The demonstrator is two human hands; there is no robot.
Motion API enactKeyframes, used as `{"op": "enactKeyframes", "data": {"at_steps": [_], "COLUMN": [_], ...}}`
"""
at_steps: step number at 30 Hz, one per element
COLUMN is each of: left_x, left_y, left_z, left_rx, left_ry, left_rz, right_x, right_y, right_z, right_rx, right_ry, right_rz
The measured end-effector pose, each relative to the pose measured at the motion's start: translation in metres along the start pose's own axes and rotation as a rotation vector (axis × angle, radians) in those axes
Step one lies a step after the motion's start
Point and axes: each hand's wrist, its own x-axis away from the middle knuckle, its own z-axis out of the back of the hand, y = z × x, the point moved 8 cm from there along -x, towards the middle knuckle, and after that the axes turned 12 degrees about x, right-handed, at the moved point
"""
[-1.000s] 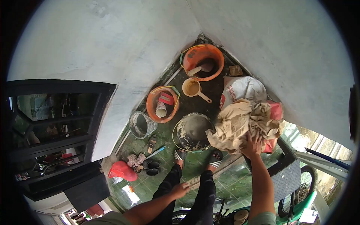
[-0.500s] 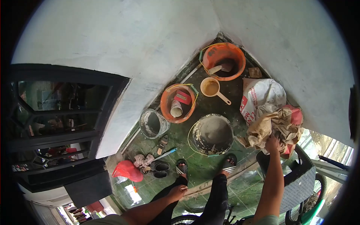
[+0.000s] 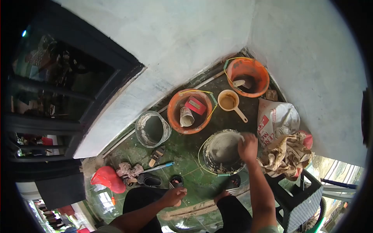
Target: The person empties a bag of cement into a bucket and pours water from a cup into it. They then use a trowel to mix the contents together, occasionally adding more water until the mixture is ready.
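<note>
Grey powder or mix fills part of a dark bucket (image 3: 211, 163) on the green floor near the feet. Over the bucket's right rim is my right hand (image 3: 248, 147), its fingers closed and pointing down at the grey mix (image 3: 225, 146); what they hold, if anything, is too small to make out. My left hand (image 3: 173, 197) is closed above the left knee, left of the bucket, with something small and unclear at its fingertips. Crumpled brown paper (image 3: 285, 153) lies to the right of my right hand, against a white and red sack (image 3: 285, 116).
Two orange buckets (image 3: 175, 116) (image 3: 264, 77) stand by the wall, one holding a red object and a cup. Between them lies a dipper (image 3: 228, 100). Further left are a grey bucket (image 3: 165, 134), a blue-handled tool (image 3: 157, 167) and a red bag (image 3: 108, 179). A black stool (image 3: 305, 206) stands right.
My right hand has left the crumpled brown paper and moved left, over the dark bucket. My left hand has shifted slightly left. The view has turned and the knees are more bent.
</note>
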Motion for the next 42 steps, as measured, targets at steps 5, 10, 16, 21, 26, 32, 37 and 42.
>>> {"op": "enactKeyframes", "data": {"at_steps": [5,10,16,21,26,32,37,42], "left_x": [-0.087,-0.132,-0.185,-0.241,-0.266,-0.281,-0.279,-0.275], "left_y": [-0.010,0.053,0.128,0.130,0.138,0.148,0.167,0.176], "left_z": [0.077,0.136,0.162,0.203,0.201,0.202,0.198,0.193], "left_rx": [0.238,-0.013,0.018,0.014,-0.205,-0.429,-0.474,-0.503], "left_ry": [0.187,0.362,0.561,0.737,0.680,0.602,0.676,0.694], "left_rz": [-0.171,-0.407,-0.753,-0.666,-0.471,-0.371,-0.467,-0.487], "right_x": [-0.074,-0.092,-0.109,-0.064,-0.013,0.005,-0.018,-0.048], "right_y": [0.087,0.142,0.153,0.061,0.028,-0.009,0.023,0.082], "right_z": [-0.148,-0.229,-0.257,-0.133,-0.059,-0.017,-0.049,-0.135], "right_rx": [0.127,0.260,0.216,0.270,0.232,0.114,0.186,0.114], "right_ry": [-0.186,-0.344,-0.290,-0.189,-0.111,-0.043,-0.228,-0.262], "right_rz": [-0.250,-0.364,-0.238,-0.308,-0.404,-0.374,-0.312,-0.358]}}
